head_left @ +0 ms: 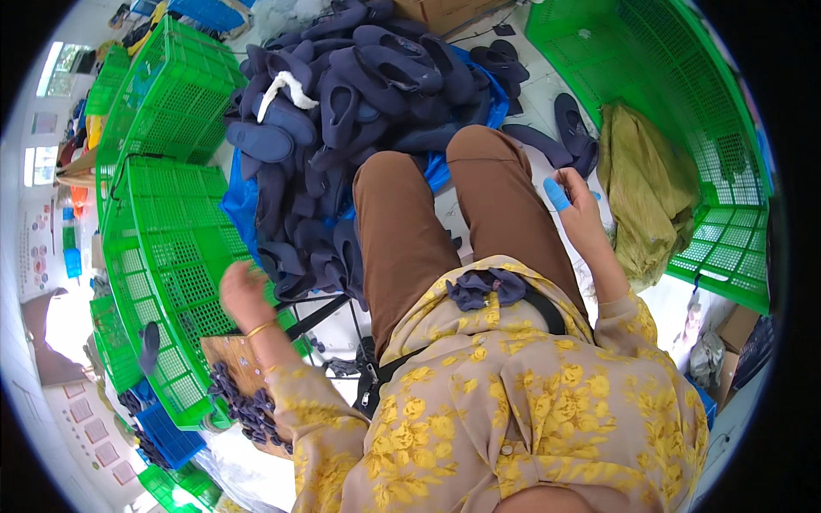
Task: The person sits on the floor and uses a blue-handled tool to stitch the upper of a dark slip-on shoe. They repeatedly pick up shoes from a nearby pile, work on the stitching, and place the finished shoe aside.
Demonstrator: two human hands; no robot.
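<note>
My left hand [246, 295] is raised beside the green mesh crate [184, 282] on the left; its fingers are smeared by motion. A single dark shoe [150, 346] shows against that crate's outer side, apart from the hand. By my right knee is my right hand [580, 209], loosely curled with a gap between thumb and finger, and I see nothing in it. Blue covering wraps its thumb. Ahead of my knees lies a big heap of navy slip-on shoes [376, 77] on blue sheeting [242, 201]. A white strip [286, 90] rests on the heap.
At my left elbow a wooden board [229, 350] carries several small dark pieces [244, 402]. More navy shoes [575, 128] lie on the floor to the right, near an olive sack [641, 188] and a large green crate [727, 231]. Cardboard [445, 13] stands at the back.
</note>
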